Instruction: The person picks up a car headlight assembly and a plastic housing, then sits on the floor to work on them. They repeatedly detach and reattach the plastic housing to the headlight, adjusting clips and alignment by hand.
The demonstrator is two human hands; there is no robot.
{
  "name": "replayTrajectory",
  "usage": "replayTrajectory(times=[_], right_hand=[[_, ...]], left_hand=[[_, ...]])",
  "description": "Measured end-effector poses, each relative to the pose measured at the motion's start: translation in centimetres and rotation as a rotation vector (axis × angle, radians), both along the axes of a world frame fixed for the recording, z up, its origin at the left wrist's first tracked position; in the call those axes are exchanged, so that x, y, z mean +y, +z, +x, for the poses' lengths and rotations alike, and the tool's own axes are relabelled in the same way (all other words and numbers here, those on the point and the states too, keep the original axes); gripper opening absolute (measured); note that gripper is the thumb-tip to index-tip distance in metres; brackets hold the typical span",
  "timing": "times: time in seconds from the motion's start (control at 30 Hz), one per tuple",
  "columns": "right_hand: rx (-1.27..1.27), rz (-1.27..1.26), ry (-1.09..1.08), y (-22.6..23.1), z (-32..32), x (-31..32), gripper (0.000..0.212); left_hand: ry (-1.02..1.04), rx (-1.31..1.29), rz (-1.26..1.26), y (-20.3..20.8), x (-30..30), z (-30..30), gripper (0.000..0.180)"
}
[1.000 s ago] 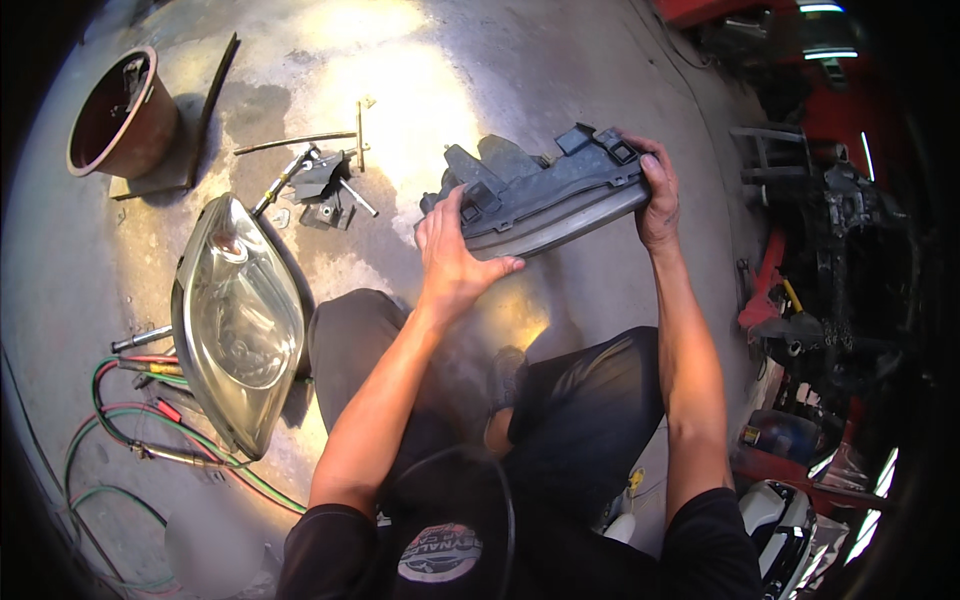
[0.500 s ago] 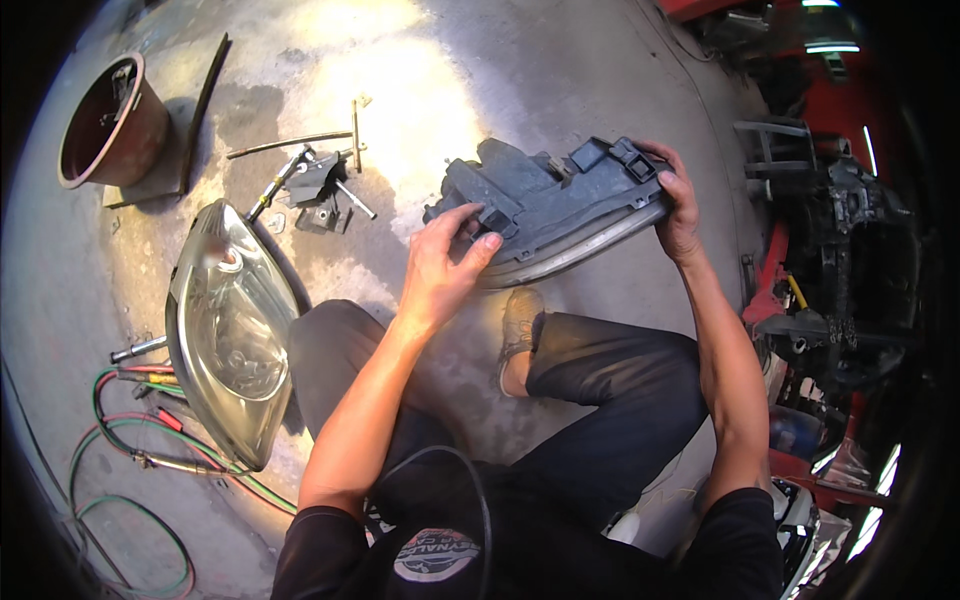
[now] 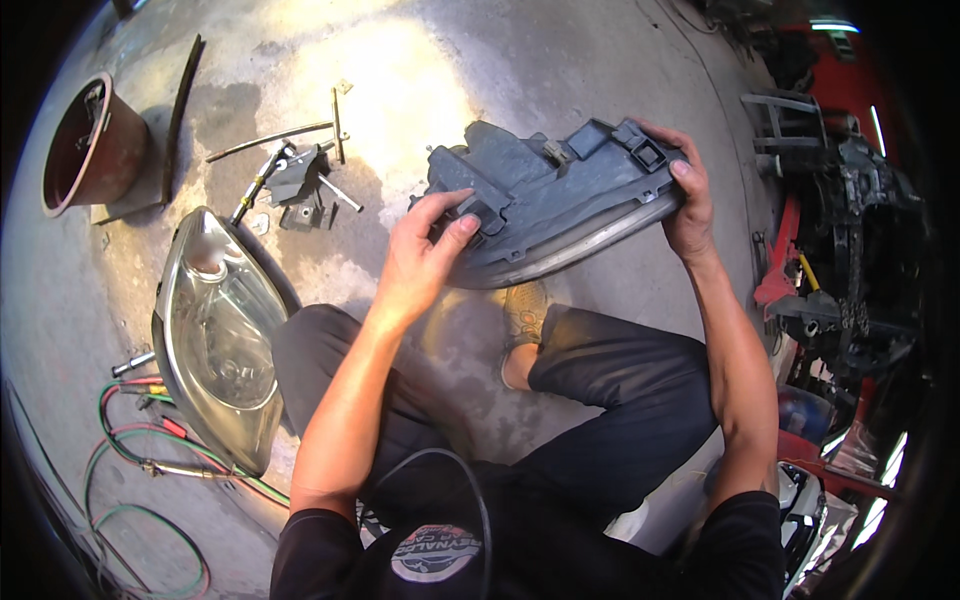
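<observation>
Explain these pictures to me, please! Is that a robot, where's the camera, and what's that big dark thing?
There's no robot here, just a person with two bare hands. The camera sits on the person's head and looks down. Its very wide lens makes straight edges bend near the rim.

The left hand and right hand hold opposite ends of a dark grey plastic lamp unit; it looks like a car headlight.

On the grey concrete floor, to the left, is a clear, pointed-oval headlight. Beyond it is a round, reddish-brown bucket. Nearer the person lie thin red and green hoses.
</observation>
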State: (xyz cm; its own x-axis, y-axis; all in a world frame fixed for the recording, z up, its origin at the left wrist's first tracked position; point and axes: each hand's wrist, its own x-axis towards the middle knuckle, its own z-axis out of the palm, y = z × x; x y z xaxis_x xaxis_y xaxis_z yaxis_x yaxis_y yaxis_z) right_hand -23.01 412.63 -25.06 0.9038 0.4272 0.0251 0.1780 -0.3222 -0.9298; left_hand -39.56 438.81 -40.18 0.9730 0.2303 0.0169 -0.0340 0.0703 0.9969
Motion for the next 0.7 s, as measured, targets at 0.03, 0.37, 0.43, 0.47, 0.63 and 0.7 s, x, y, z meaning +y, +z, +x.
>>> replayTrajectory(times=[0.03,0.37,0.43,0.47,0.63,0.7], right_hand=[[0.011,-0.004,-0.017,0.0,0.1,-0.1,0.070],[0.014,-0.010,-0.015,-0.6,1.3,-0.9,0.074],[0.016,0.005,-0.048,-0.8,1.3,-1.0,0.074],[0.016,0.004,-0.049,-0.9,1.3,-1.4,0.074],[0.044,-0.021,-0.061,-0.8,1.2,-2.8,0.073],[0.050,-0.018,-0.079,-0.9,1.2,-3.3,0.074]], left_hand=[[-0.047,0.028,-0.086,-0.3,0.8,0.6,0.045],[-0.038,0.234,-0.416,-1.4,1.4,5.6,0.079],[-0.030,0.214,-0.503,-2.4,1.6,5.9,0.075],[-0.031,0.209,-0.545,-2.4,1.6,6.3,0.073],[-0.052,0.215,-0.441,-2.0,1.5,7.1,0.070],[-0.081,0.209,-0.503,-1.8,1.4,7.3,0.071]])
